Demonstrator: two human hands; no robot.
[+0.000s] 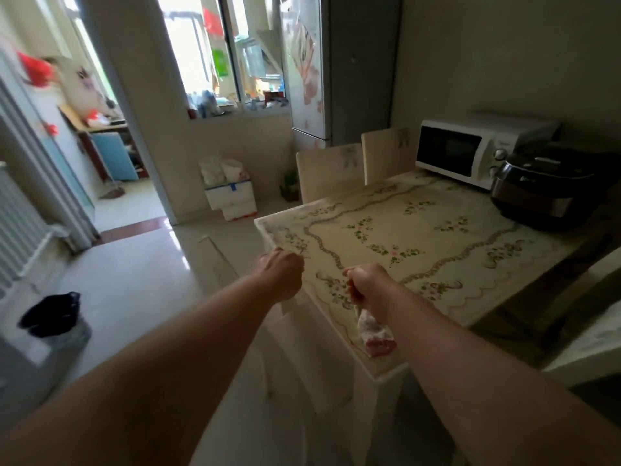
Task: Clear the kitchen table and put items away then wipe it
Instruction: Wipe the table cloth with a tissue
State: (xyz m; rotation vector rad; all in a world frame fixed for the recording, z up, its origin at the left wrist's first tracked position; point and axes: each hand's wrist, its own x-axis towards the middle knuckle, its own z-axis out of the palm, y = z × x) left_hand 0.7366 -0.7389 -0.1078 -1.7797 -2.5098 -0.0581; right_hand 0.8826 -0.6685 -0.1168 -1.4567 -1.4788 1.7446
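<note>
The right hand [368, 285] grips a red-and-white cloth [374, 334] over the flowered desk's [437, 227] near edge. The left hand [282, 274] curls at the desk's corner; whether it holds anything I cannot tell.

The right half shows one table [437, 243] bearing one microwave [470, 153] and one cooker [544, 193]; two chairs [331, 173] [386, 154] stand beyond it. Centre: one cloth [374, 334], two hands [282, 275] [368, 285]. Lower left: one bin [55, 317].
</note>
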